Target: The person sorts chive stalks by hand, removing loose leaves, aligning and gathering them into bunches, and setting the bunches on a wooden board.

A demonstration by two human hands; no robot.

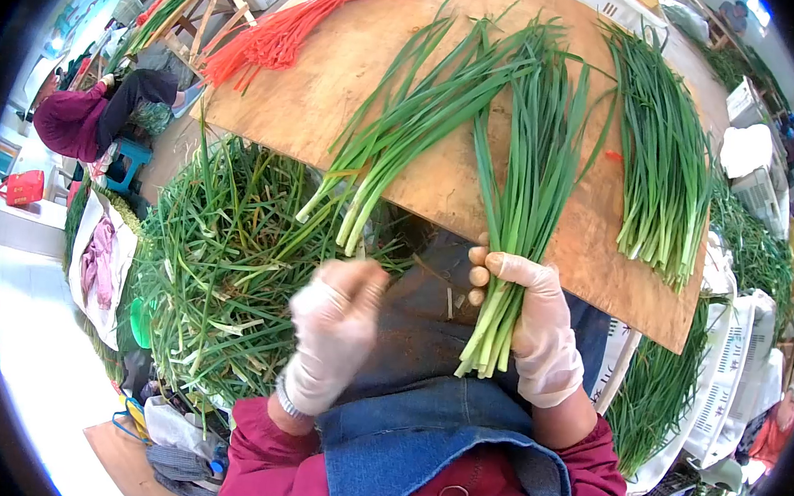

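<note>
My right hand (537, 329), in a thin whitish glove, is closed round the lower stems of a bunch of long green leafy stalks (530, 183), whose pale ends stick out below the fist. My left hand (336, 331), gloved too, is closed just below the cut ends of a looser bunch (408, 135) on the wooden board (287, 114); whether its fingers pinch anything is too small to tell. A thicker bunch (661, 164) lies on the board at the right, roots toward me.
Red ties (287, 37) lie at the board's upper left. A big heap of loose stalks (223, 265) sits left of my knees. More greens (656, 400) and white crates (725, 386) stand at the right. A person (82, 120) sits at the upper left.
</note>
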